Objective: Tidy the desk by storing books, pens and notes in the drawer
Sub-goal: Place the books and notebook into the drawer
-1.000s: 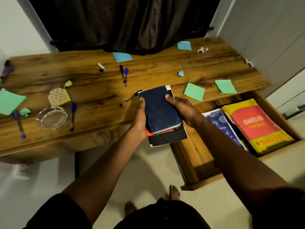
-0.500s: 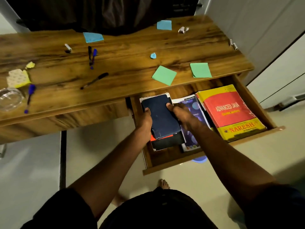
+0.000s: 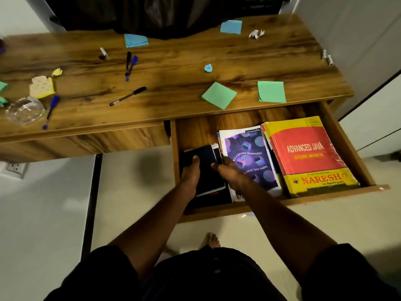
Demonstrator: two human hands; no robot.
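Observation:
The desk's drawer (image 3: pixel 349 146) is pulled out at the right. Both my hands are inside its left end on a stack of dark notebooks (image 3: pixel 209 170). My left hand (image 3: pixel 191 173) grips the stack's left edge with the thumb on the navy cover. My right hand (image 3: pixel 231 173) holds its right edge, fingers curled. Beside the stack lie a purple notebook (image 3: pixel 249 155) and a red-and-yellow Java book (image 3: pixel 308 153). On the desk (image 3: pixel 173 70) lie a black pen (image 3: pixel 128 96), two pens (image 3: pixel 130 64), a blue pen (image 3: pixel 51 109), green notes (image 3: pixel 219 95) and blue notes (image 3: pixel 136 40).
A glass ashtray (image 3: pixel 23 109) and a yellow pad (image 3: pixel 42 86) sit at the desk's left. Crumpled paper bits (image 3: pixel 256 34) lie near the back. A dark curtain (image 3: pixel 165 14) hangs behind. My bare feet (image 3: pixel 213 241) stand on the pale floor below the drawer.
Both hands carried the notebook stack from above the desk's front edge down and right into the drawer's left end. My view shifted right over the drawer.

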